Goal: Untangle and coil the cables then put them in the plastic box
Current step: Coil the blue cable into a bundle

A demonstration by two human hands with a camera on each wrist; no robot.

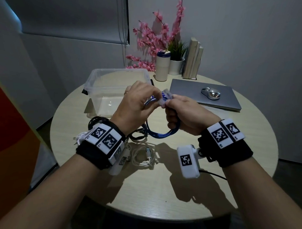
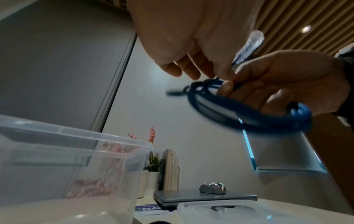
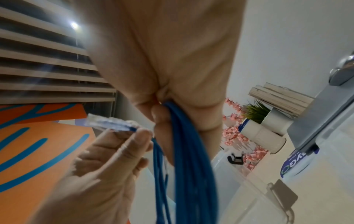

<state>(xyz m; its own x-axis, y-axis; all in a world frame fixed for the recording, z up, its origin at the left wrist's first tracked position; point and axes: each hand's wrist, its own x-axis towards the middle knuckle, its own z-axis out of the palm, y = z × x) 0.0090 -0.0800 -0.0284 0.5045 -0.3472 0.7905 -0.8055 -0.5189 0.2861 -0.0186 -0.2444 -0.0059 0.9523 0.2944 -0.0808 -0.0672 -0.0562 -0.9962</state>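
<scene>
Right hand (image 1: 187, 114) fingers wrap blue cable (image 1: 160, 134) coil; left hand (image 1: 135, 104) fingers pinch its plug (image 3: 109, 122).

Blue cable (image 1: 160, 132) coil: top part hidden behind both hands in head view, only the lower arc shows. In left wrist view the coil is motion-blurred, loop count can't be told. Clear plug (image 3: 110, 123) blurred in right wrist view, its clip unreadable. Left hand (image 1: 135, 103) fingertips hidden behind its own knuckles in head view. Black cables (image 1: 97, 123) mostly covered by the left wrist band. White cable (image 1: 144, 157) partly under the wrist camera, probably a USB lead. Plastic box (image 2: 76, 136) cut off by the left edge in left wrist view. Label (image 3: 295, 165) text cut off, unreadable.
</scene>
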